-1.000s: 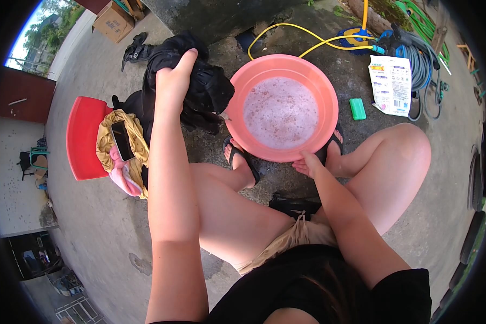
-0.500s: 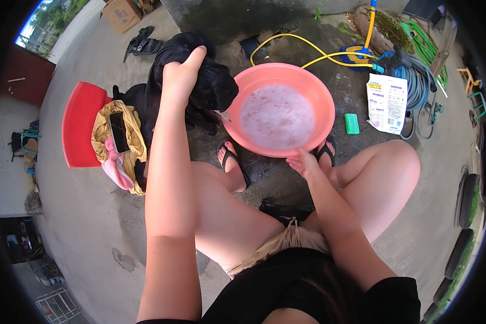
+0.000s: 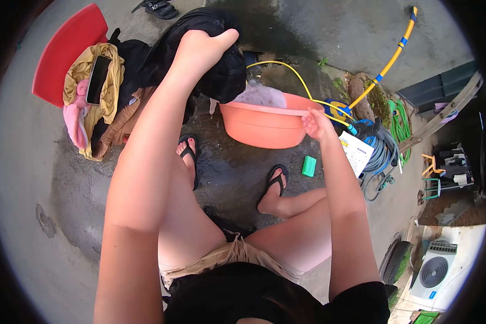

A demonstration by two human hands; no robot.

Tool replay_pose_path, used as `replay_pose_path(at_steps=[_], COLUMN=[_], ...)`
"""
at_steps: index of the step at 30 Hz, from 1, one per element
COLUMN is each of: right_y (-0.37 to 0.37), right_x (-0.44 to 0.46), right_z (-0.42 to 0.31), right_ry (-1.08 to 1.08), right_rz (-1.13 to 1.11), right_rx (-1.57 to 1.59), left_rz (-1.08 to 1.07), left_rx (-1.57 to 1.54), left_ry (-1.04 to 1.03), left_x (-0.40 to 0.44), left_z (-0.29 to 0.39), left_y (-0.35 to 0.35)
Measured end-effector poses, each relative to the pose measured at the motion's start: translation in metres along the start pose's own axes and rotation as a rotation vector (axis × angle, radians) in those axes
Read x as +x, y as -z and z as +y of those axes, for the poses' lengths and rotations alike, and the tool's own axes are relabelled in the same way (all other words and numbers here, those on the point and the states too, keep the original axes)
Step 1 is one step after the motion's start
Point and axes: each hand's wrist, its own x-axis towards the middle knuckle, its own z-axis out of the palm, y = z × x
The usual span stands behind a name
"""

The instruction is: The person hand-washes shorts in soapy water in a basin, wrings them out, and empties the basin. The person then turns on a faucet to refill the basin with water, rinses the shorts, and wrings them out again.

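My left hand (image 3: 202, 49) is closed around a bunched black garment (image 3: 221, 73), holding it up beside the left edge of a pink plastic basin (image 3: 264, 127). The basin is tilted away from me, so its outer near wall faces me. Foamy, cloudy water (image 3: 262, 96) shows at its far side. My right hand (image 3: 317, 124) grips the basin's rim on the right, fingers curled over it. Below the basin, a green soap bar (image 3: 309, 166) lies on the wet concrete, with a white printed packet (image 3: 356, 153) to its right.
At left, a red chair (image 3: 70, 54) bears clothes, including a yellow cloth (image 3: 110, 108) and a pink cloth (image 3: 75, 121), with a phone (image 3: 97, 80) on top. A yellow hose (image 3: 286, 66) runs behind the basin to coiled blue hose (image 3: 380, 151). Black sandals (image 3: 159, 8) lie at the back.
The basin has been lifted at its near side and tipped away from me. My right hand has risen with its rim. The black garment stays in my left hand; the view has shifted.
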Motion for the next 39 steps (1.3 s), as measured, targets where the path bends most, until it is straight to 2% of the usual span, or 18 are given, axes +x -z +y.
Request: replay_pose_path(at_steps=[3,6,10,13,19,22,25,29,35,37,39], right_y=[0.002,-0.003,-0.031,-0.046,-0.067,-0.063,-0.051,-0.050,-0.062,-0.065,-0.064], right_x=[0.016,0.028,0.027,0.047,0.059,0.064,0.058,0.043,0.009,-0.003,-0.002], right_z=[-0.035,-0.059,-0.078,-0.066,-0.059,-0.057,-0.069,-0.068,-0.070,-0.063,-0.060], right_ry=[-0.025,-0.061,-0.088,-0.012,0.160,0.189,0.367,0.695,0.840,0.903,0.936], right_rz=[0.017,-0.042,-0.067,-0.037,0.020,0.093,0.194,0.207,0.135,0.130,0.105], right_rx=[-0.098,-0.149,-0.233,-0.207,-0.181,-0.216,-0.445,-0.502,-1.067,-1.160,-1.209], left_rz=[-0.026,0.053,0.070,0.088,0.008,0.081,0.052,0.035,0.041,0.051,0.043], left_rx=[0.032,0.025,-0.001,0.013,0.045,0.027,-0.008,0.017,0.037,0.060,0.104], left_ry=[0.055,-0.031,0.001,-0.026,0.107,0.015,0.046,0.062,0.039,0.036,0.121], left_x=[0.012,0.017,0.028,0.029,0.026,0.029,0.023,0.021,0.024,0.018,0.027], left_z=[-0.006,-0.012,-0.020,-0.019,-0.009,-0.019,-0.009,-0.007,-0.014,-0.008,-0.014], left_y=[0.004,0.003,0.001,0.000,0.001,-0.004,-0.003,-0.004,-0.011,-0.010,-0.010])
